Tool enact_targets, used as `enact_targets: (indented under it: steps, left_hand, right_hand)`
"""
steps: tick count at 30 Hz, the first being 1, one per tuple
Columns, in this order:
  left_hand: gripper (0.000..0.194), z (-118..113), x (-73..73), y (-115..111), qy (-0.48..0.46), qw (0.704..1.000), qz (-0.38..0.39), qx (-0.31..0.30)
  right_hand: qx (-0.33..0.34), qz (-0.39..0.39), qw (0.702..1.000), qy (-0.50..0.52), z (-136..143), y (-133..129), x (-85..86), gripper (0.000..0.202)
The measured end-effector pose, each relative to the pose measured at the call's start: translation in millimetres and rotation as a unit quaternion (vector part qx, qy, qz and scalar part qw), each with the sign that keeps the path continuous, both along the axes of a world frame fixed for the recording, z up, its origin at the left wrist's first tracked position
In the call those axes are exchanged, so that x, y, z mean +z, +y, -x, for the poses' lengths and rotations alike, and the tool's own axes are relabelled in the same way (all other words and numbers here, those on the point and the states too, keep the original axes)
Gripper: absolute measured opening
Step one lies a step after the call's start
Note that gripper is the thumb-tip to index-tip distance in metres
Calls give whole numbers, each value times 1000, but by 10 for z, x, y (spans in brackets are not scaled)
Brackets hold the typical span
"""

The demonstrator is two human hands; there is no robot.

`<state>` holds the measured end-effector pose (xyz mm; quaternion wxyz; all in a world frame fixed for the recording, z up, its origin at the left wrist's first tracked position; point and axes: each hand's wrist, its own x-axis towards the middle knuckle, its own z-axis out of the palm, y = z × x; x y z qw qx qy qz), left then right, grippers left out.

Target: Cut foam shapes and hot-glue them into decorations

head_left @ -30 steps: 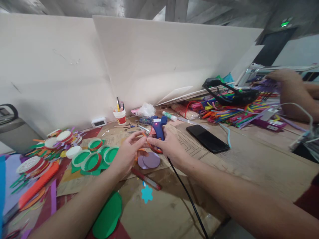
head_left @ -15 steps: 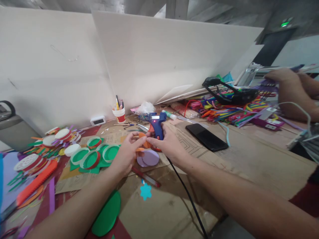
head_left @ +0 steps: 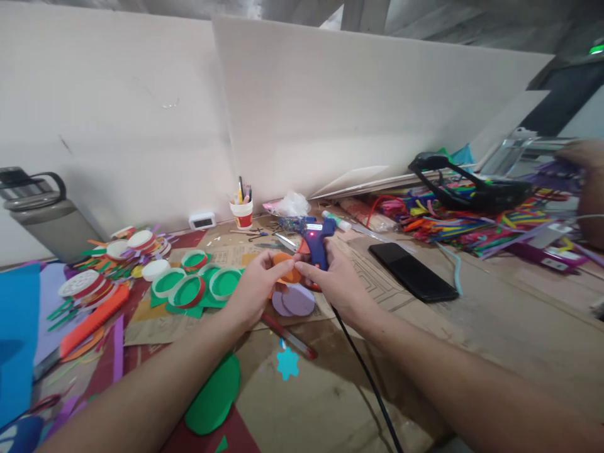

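Pale boards lean along the back of a brown cardboard-covered surface [head_left: 472, 327] crowded with craft scraps. Both hands meet over its middle: the left hand [head_left: 257, 290] and the right hand [head_left: 337, 286] pinch a small orange foam piece [head_left: 285, 272] between their fingertips, each grip narrow and closed on it, just above two lilac foam discs [head_left: 295, 301]. Right behind the fingers stands a blue hot-glue gun [head_left: 317, 244], its red light on and its black cord [head_left: 363, 371] trailing toward the viewer. This looks like the shaping or pressing stage of a small foam part; the next move would likely call for steady fingertips and care near the hot nozzle. Fingers cover most of the orange piece, so its outline is unclear, and the gun's nozzle is hard to make out. Another person's hand [head_left: 587, 173] is cut off at the right edge, by a heap of coloured strips [head_left: 453, 223].
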<state>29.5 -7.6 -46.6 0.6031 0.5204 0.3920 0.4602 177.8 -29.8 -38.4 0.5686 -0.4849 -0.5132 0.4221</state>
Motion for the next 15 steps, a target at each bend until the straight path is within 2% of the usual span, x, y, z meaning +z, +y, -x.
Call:
enact_targets:
  steps: [6, 15]
  left_hand:
    - [33, -26, -4, -8, -54, 998, 14, 9]
    - [29, -8, 91, -6, -106, 992, 67, 31]
  right_hand:
    - [7, 9, 1000, -14, 6, 12, -30, 38]
    - [-10, -54, 997, -56, -21, -31, 17, 27]
